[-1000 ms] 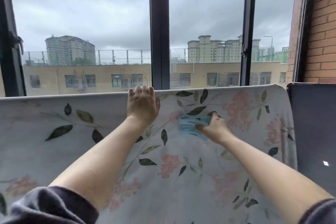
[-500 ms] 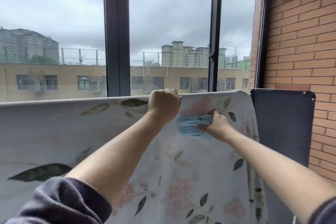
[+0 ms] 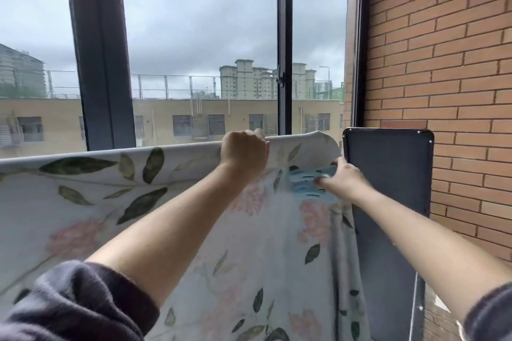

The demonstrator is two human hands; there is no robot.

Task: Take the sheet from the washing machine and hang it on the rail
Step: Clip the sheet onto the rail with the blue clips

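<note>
A pale sheet (image 3: 171,219) printed with green leaves and pink flowers hangs draped over a rail in front of the window; the rail itself is hidden under the fabric. My left hand (image 3: 243,153) grips the sheet's top fold, fingers curled over it. My right hand (image 3: 339,177) holds a light blue plastic clip (image 3: 307,183) against the sheet just below the top fold, near the sheet's right edge.
A dark flat panel (image 3: 388,191) stands right beside the sheet's right edge. A brick wall (image 3: 448,63) closes the right side. Dark window frames (image 3: 99,50) rise behind the rail, with buildings outside.
Both hands have slid to the right along the sheet's top fold, toward its right edge. The blue clip went along in my right hand, and the view turned right toward the brick wall.
</note>
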